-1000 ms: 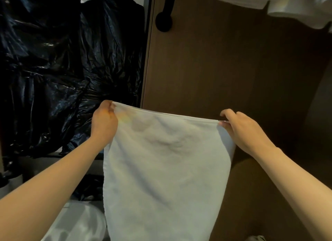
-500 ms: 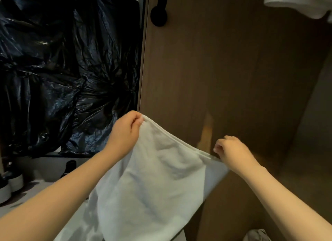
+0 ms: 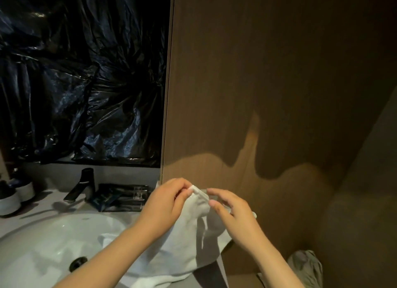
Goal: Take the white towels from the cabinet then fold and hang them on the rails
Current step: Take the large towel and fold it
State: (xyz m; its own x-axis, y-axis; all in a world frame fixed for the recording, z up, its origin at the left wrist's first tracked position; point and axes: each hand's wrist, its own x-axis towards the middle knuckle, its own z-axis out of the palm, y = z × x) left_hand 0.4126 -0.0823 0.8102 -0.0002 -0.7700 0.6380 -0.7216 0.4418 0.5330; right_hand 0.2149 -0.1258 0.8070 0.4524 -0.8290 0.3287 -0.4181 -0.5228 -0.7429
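- Head view: one white towel [image 3: 189, 242] hangs bunched between both hands, its lower end lying on the sink [image 3: 43, 244] rim and the counter [image 3: 38, 206].
- Two hands: the left hand [image 3: 165, 204] pinches the towel's top edge, and the right hand [image 3: 234, 214] curls round the fold just beside it.
- One black faucet [image 3: 83, 186].
- Dark packets [image 3: 120, 197]: their number is unclear and the print is too small to read.
- One grey cloth [image 3: 307, 266], cut off at the bottom.

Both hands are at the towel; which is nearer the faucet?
The left hand, pinching a corner of the white towel on the sink side, near the black faucet; the right hand is in front of the wooden panel.
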